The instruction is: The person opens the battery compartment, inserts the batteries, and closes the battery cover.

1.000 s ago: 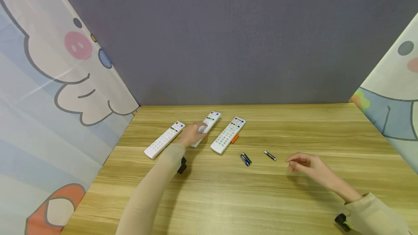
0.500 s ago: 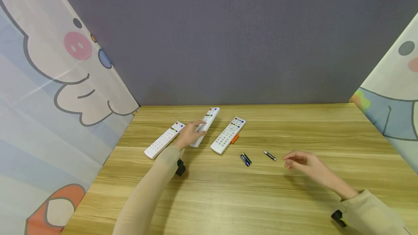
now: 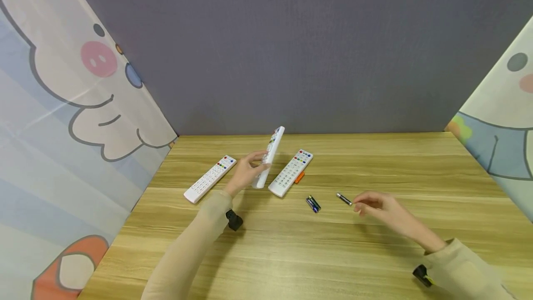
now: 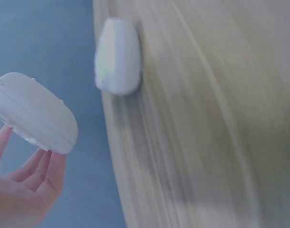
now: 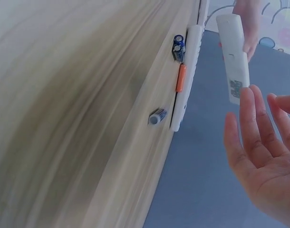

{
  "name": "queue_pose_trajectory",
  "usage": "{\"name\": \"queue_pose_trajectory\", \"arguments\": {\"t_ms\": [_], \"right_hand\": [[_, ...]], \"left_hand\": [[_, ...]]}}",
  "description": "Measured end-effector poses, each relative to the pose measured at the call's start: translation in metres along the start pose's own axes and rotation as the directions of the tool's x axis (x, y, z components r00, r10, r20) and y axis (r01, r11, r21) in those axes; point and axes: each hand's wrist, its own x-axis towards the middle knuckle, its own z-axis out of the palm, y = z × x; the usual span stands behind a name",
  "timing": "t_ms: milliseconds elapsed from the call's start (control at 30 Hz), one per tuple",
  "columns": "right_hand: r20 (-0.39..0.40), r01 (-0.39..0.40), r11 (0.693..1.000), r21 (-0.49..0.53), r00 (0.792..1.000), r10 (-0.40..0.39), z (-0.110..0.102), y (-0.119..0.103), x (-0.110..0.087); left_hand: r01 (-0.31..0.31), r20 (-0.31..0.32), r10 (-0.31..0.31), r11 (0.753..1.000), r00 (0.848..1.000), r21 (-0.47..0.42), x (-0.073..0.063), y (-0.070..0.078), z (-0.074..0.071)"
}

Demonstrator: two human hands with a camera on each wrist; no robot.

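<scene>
My left hand [image 3: 246, 171] grips a white remote control [image 3: 274, 148] by its long edges, thumb on one side and fingers on the other. The remote is lifted off the table and turned on its side, and its back [image 5: 232, 52] faces the right wrist view. My right hand [image 3: 381, 209] hovers over the table with fingers loosely bent and nothing between them. Nearest to it lies a single black-and-silver battery [image 3: 344, 198]. Two more batteries [image 3: 313, 203], blue and dark, lie side by side to its left.
A second white remote [image 3: 290, 173] lies face up right of the held one, with an orange battery [image 3: 300, 177] along its edge. Further left rests another white remote [image 3: 210, 179]. A grey panel [image 3: 291, 50] rises behind the wooden table [image 3: 283, 253].
My left hand has raised the remote from the table, tipped it onto its side and brought it slightly right. My right hand has drifted left, closer to the single battery.
</scene>
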Motion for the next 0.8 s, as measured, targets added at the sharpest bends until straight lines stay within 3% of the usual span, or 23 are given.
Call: {"name": "queue_pose_trajectory", "arguments": {"t_ms": [167,433,633,800], "right_hand": [[0.001,-0.014,1.0,-0.012,1.0,0.014,0.004,-0.004,0.004],[0.025,0.035,0.999,-0.016,0.999,-0.035,0.009,-0.009,0.009],[0.021,0.02,1.0,-0.021,1.0,-0.019,0.013,-0.015,0.013],[0.016,0.028,0.999,-0.021,0.999,-0.028,0.018,-0.019,0.018]], "left_hand": [[-0.006,-0.018,0.005,0.996,1.0,-0.086,-0.006,0.011,0.004],[0.006,-0.058,-0.018,0.979,0.998,-0.202,-0.018,0.023,0.011],[-0.003,-0.081,-0.023,0.951,0.996,-0.308,-0.027,0.03,0.016],[-0.001,-0.096,-0.042,0.914,0.995,-0.406,-0.032,0.035,0.021]]}}
